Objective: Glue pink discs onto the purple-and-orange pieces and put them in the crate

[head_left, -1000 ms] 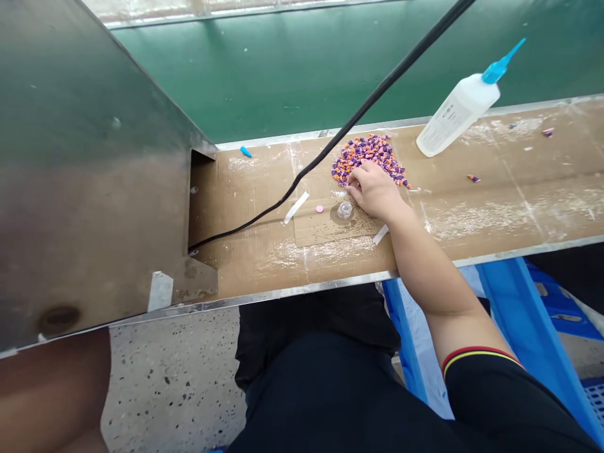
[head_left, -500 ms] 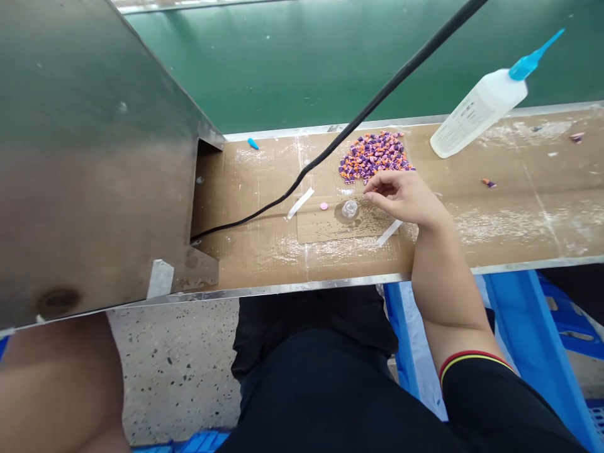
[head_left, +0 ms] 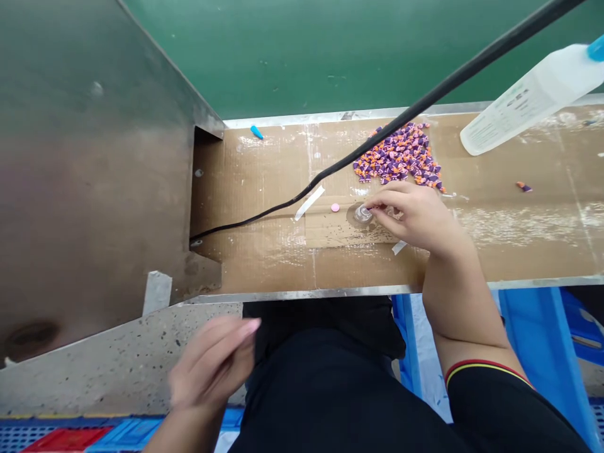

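My right hand (head_left: 415,217) is closed in a pinch over a small clear cup (head_left: 363,214), its fingertips at the cup's rim. Whatever sits between those fingertips is too small and covered to make out. Left of the cup lies a pink disc (head_left: 335,207), flat on a cardboard piece (head_left: 325,234). Behind my right hand is a pile of small purple and orange pieces (head_left: 399,154). My left hand (head_left: 214,362), smeared by motion, is in front of the bench edge with thumb and fingers drawn together; a pinkish spot shows at its tips, unclear whether a held thing.
A black cable (head_left: 330,170) crosses above the cardboard-covered bench (head_left: 264,251). A metal housing (head_left: 104,189) stands at left. A white bottle (head_left: 528,100) leans at back right. A blue cap (head_left: 257,132), tape strips (head_left: 309,202) and one loose piece (head_left: 523,187) lie about.
My right hand has moved from beside the clear cup to its rim. My left hand has come up from the lower left towards the bench. The view has shifted slightly.
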`<state>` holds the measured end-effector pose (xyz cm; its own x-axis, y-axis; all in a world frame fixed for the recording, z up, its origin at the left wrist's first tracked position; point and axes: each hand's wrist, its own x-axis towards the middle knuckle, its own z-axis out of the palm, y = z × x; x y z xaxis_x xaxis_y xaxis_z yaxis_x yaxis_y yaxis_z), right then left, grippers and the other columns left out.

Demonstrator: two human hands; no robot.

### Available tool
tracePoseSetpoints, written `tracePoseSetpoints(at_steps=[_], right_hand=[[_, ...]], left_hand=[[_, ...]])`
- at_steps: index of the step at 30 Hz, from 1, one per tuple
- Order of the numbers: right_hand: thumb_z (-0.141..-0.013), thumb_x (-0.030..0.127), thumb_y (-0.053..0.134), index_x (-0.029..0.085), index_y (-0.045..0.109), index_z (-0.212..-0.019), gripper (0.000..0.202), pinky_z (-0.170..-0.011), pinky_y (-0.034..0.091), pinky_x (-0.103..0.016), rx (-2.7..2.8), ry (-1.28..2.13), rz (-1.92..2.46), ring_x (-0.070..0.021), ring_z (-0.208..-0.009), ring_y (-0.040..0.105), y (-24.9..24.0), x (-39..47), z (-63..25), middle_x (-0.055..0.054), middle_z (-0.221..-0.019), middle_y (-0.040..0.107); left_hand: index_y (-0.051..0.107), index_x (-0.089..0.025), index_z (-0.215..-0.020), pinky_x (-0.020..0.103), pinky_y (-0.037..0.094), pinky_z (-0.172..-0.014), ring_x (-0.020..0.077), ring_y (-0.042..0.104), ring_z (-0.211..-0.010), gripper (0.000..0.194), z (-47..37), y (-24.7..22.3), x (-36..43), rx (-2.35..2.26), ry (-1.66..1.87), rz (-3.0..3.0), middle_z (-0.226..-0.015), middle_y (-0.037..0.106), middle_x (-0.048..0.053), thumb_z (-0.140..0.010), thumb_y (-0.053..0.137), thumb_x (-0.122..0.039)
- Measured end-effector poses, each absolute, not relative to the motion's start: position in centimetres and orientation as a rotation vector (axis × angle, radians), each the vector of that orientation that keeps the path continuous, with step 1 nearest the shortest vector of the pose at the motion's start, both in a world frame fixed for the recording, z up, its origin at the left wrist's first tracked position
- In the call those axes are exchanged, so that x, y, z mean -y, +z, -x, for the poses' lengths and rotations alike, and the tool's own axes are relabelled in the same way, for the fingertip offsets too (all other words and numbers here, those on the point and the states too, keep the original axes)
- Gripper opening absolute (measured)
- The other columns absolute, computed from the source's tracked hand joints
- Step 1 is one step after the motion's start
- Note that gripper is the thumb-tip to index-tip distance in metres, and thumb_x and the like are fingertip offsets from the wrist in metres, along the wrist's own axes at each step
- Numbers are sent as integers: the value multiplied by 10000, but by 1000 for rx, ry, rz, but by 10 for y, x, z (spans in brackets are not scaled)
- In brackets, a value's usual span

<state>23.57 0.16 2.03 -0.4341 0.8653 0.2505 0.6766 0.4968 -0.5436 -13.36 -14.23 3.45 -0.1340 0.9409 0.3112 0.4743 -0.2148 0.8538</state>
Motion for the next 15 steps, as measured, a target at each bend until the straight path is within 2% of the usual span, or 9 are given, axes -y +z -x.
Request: tracePoseSetpoints(at_steps=[2, 3, 5, 9, 15], right_hand=[[-991, 236, 645, 311, 816, -1004, 188, -817, 628, -418, 2256, 491, 1287, -247, -918, 748, 19, -2, -235, -45, -1020, 807], [-990, 236, 649, 310, 816, -1004, 183, -814, 627, -418, 2258, 487, 1293, -248, -915, 748, 19, -2, -235, -47, -1021, 806], [-984, 233, 659, 302, 814, -1010, 172, -813, 626, -416, 2248, 483, 1294, -247, -908, 748, 18, -2, -236, -51, -1018, 805], [-967, 219, 669, 285, 806, -1012, 159, -811, 623, -411, 2227, 477, 1291, -245, -890, 748, 18, -1, -234, -54, -998, 798], [-996, 267, 662, 303, 782, -982, 126, -798, 623, -438, 2006, 312, 1398, -250, -863, 735, 19, 4, -228, -59, -972, 781]], left_hand=[[858, -332, -960, 295, 603, -496, 182, 706, -531, 176, 108, 24, 128, -1238, 1333, -1819, -734, 798, 1, -853, 855, -192], [858, -301, -1017, 272, 611, -531, 166, 725, -574, 159, 91, 22, 117, -1192, 1244, -1695, -793, 820, 26, -916, 812, -187], [839, -236, -965, 236, 605, -543, 146, 729, -602, 78, 55, 21, 91, -1158, 1162, -1285, -834, 830, 62, -991, 776, -274], [804, -173, -882, 234, 603, -591, 130, 695, -625, 273, 6, 25, 42, -970, 921, -900, -854, 828, 104, -864, 916, -422], [797, -170, -804, 228, 596, -684, 101, 678, -695, 339, -6, 5, 8, -856, 792, -580, -898, 822, 82, -683, 1011, -403]])
